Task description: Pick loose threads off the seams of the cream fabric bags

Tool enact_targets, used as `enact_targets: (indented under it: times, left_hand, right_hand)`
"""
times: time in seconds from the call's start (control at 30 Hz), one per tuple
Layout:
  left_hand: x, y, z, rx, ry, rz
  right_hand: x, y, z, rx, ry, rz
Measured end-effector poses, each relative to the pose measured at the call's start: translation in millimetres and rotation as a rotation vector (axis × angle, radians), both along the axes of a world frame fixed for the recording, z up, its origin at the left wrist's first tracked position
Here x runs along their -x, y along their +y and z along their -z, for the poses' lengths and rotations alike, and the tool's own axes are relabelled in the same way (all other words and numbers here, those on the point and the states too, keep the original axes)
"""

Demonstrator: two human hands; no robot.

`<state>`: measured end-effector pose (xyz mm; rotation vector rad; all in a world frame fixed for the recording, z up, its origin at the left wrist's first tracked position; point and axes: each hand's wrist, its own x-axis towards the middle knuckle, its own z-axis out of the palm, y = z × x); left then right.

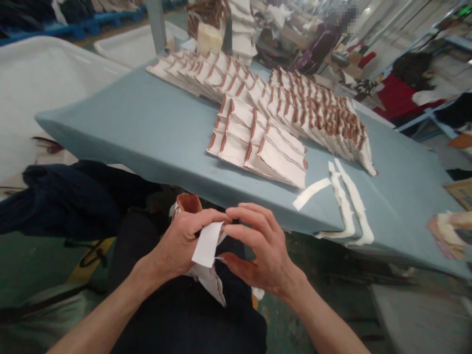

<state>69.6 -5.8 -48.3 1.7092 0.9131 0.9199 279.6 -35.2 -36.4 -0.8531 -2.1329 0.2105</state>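
Observation:
Above my lap, my left hand (180,241) is closed around a folded stitched piece (210,285) with a white face, dark seams and a brown leather-like inside. A short white strip (207,246) hangs over the fingers of that hand, its upper end at the left fingertips. My right hand (260,246) is curved close by on the right, thumb and fingers apart. Its fingertips are at the strip's upper end, and its thumb is by a small pale thread or edge. Part of the piece is hidden behind the left hand and the strip.
On the blue-covered table (121,118) lie long overlapping rows of white and brown pieces (295,105) and a nearer stack (258,142). Cream strips (344,201) hang over the table's front edge. White bins (55,78) stand at left; a dark cloth (70,196) lies below.

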Motion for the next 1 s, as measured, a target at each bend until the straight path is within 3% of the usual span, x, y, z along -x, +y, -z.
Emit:
enact_targets:
  times: [0.17,0.27,0.4,0.5,0.6,0.67,0.77,1.0]
  left_hand:
    - [-4,-2,-4.5,0.042,0.023,0.069]
    - [-3,-9,-2.6,0.070,0.035,0.027]
    - [3,-21,12.7,0.267,-0.069,-0.225]
    - [11,-27,31.9,0.338,-0.087,-0.380]
    - [24,-30,50.6,0.341,-0.002,-0.452]
    - [35,-35,59.2,0.342,0.060,-0.471]
    - [51,-49,62.9,0.342,0.144,-0.440]
    - [78,-82,58.0,0.391,0.297,-0.215]
  right_hand:
    - [14,16,-4.3,-0.008,-0.053,-0.148]
    - [22,18,1.5,0.097,0.189,-0.193]
    - [27,13,10.1,0.438,0.820,0.078]
    - [26,6,27.6,0.762,1.035,0.179]
    - [30,-6,54.7,1.115,0.992,0.154]
    - [35,-15,72.4,1.258,0.944,0.136]
    - [41,-23,93.4,1.350,0.927,0.136]
    - [77,-40,138.4,1.568,0.888,0.120]
